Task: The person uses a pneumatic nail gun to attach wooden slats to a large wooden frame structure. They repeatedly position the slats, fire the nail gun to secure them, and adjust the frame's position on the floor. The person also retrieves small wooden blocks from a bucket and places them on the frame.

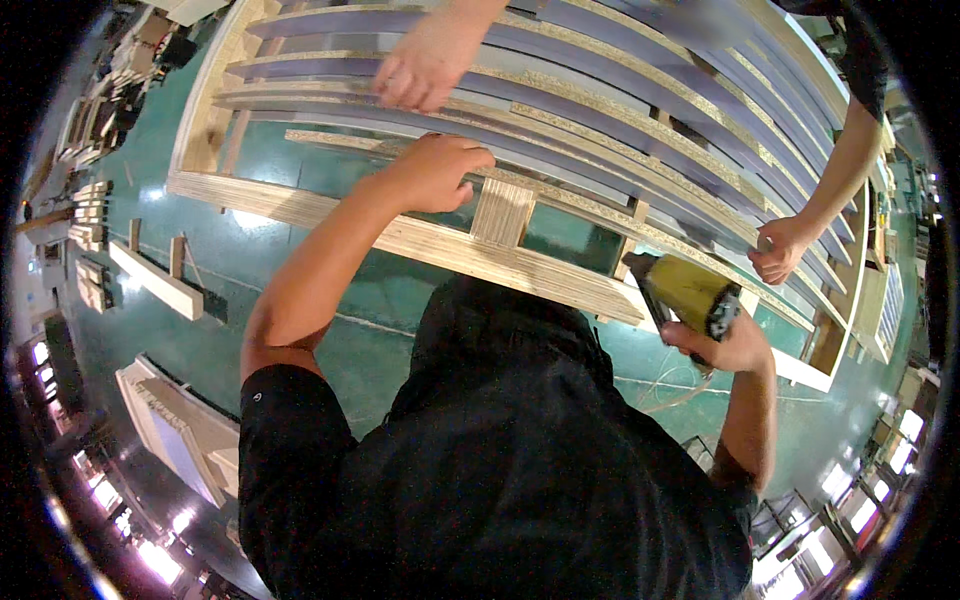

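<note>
In front of me lies a large wooden frame (580,276) with long chipboard-edged slats (570,112) across it. My left hand (437,172) is bent over the nearest chipboard strip (335,139), fingers curled round its edge, beside a short plywood block (503,212). That block bridges the strip and the frame's near rail. My right hand (722,347) grips a yellow and black nail gun (690,292) by its handle. The gun's nose is by the near rail, right of the block; whether it touches the wood I cannot tell.
Across the frame, a co-worker's hand (430,68) hovers over the slats, and another hand (785,250) is at the right end. A thin hose (668,388) hangs below the gun. Timber pieces (160,280) and a panel (175,430) lie on the green floor at left.
</note>
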`<state>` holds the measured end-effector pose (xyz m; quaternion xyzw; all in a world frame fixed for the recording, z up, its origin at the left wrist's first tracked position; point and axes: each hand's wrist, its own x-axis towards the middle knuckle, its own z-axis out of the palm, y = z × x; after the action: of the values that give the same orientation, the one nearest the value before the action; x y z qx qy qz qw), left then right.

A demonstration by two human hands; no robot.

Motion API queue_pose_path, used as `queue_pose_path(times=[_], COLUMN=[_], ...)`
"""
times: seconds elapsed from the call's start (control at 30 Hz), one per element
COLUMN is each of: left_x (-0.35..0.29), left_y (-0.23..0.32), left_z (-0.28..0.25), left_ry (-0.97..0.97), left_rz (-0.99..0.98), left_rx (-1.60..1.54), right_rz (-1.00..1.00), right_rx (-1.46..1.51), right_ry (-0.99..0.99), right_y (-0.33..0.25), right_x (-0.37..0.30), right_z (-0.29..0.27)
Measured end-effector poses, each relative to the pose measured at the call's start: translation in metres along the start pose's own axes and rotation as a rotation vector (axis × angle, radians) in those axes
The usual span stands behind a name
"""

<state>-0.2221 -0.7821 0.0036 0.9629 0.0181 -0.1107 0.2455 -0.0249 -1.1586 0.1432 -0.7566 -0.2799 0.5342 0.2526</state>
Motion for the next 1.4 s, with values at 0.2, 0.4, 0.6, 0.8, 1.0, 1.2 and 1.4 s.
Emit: queue_pose_path(times=[0.2, 0.4, 0.6, 0.8, 1.0, 1.2, 1.4], left_x=[0.004, 0.007, 0.007, -0.001, 0.001, 0.0, 0.0], left_y=[-0.027, -0.026, -0.02, -0.017, -0.013, -0.013, -0.017], left_z=[0.023, 0.029, 0.013, 0.009, 0.007, 0.006, 0.01], left_ry=[0.042, 0.044, -0.003, 0.051, 0.034, 0.06, 0.09], left_rz=[0.079, 0.046, -0.015, -0.046, -0.064, -0.059, -0.038], left_rx=[-0.124, -0.051, -0.063, -0.099, -0.078, -0.084, -0.103], right_rz=[-0.377, 0.073, 0.105, -0.024, 0.032, 0.02, 0.001], right_rx=[-0.589, -0.444, -0.383, -0.628, -0.699, -0.69, -0.697], right_ry=[0.083, -0.079, -0.189, -0.136, -0.146, -0.139, -0.136], right_y=[-0.07, -0.115, -0.131, -0.112, -0.121, -0.13, -0.126], right_x=[0.059, 0.131, 0.159, 0.17, 0.171, 0.171, 0.173], right_z=[0.022, 0.043, 0.045, 0.042, 0.045, 0.048, 0.048])
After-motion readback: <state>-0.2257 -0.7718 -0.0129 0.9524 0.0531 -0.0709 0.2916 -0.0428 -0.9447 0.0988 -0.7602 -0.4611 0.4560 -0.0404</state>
